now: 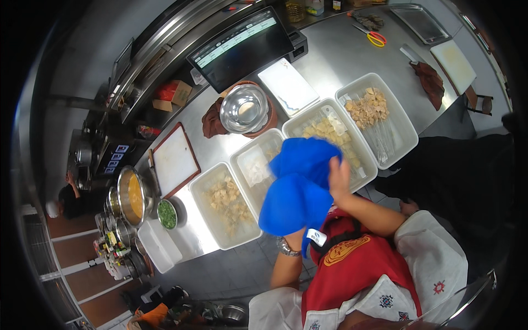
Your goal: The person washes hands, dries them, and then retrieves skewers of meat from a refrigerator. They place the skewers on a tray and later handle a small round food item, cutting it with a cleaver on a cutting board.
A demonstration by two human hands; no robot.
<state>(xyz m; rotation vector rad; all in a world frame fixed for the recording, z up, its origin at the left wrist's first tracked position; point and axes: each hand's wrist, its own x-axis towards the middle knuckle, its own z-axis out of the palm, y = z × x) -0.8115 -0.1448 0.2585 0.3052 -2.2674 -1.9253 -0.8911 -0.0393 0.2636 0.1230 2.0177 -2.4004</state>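
A bright blue cloth item with a white tag is bunched between my hands, above the tubs and partly blurred. My right hand presses against its right edge, fingers raised. My left hand, with a metal watch at the wrist, is mostly hidden inside or under its lower part. Behind the cloth are a tub of skewered pale cubes and a tub with a white packet. Further tubs of skewered pieces stand at the right and left.
On the steel counter are a steel bowl, white lidded box, framed cutting board, knife, bowl of chopped greens and red-and-yellow-handled scissors. A monitor stands behind. A person in black is close at right.
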